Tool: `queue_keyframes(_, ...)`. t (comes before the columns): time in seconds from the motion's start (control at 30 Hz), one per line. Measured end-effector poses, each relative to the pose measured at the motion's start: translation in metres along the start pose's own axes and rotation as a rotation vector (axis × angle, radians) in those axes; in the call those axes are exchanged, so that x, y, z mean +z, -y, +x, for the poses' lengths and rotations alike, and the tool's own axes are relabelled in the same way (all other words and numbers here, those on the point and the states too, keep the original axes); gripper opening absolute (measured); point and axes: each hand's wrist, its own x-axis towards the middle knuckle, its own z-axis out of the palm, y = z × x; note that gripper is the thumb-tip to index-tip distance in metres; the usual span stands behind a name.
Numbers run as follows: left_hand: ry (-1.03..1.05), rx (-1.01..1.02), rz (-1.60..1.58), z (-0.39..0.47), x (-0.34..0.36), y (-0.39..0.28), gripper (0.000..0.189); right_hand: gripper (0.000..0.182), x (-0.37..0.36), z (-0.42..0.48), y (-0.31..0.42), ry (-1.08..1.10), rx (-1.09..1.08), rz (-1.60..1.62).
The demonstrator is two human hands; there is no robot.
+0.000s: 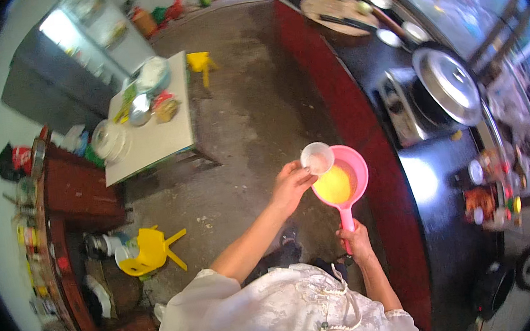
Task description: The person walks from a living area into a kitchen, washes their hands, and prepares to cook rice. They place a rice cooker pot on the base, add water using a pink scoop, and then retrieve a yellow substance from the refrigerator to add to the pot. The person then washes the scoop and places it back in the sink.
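Note:
My left hand grips a small translucent plastic cup by its side. Something pale sits in the cup, too blurred to name. My right hand is wrapped around the handle of a pink plastic dipper. Inside the dipper lies a bright yellow mass; whether it is grain or liquid I cannot tell. The cup overlaps the dipper's upper left rim in view, so I cannot tell whether they touch. Both are held in front of my body, above the floor.
Along the right runs a dark counter with a gas stove, a lidded pan and a round cutting board with a knife. A table bearing food stands left, near an open refrigerator. A yellow chair stands lower left.

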Motion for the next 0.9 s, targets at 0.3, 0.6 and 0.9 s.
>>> queue_keyframes(0.3, -0.457, 0.329, -0.245, 0.043, -0.234, -0.111, 0.023, 0.018, 0.104, 0.086, 0.047, 0.207, 0.087, -0.234)
queue_keyframes(0.6, -0.912, 0.252, -0.389, 0.093, -0.368, -0.179, 0.038, 0.017, 0.136, 0.227, 0.111, 0.089, 0.086, -0.349)
queue_keyframes(0.9, -1.107, 0.241, -0.49, 0.182, -0.485, -0.194, 0.037, 0.011, 0.263, 0.353, 0.191, 0.154, 0.16, -0.335)
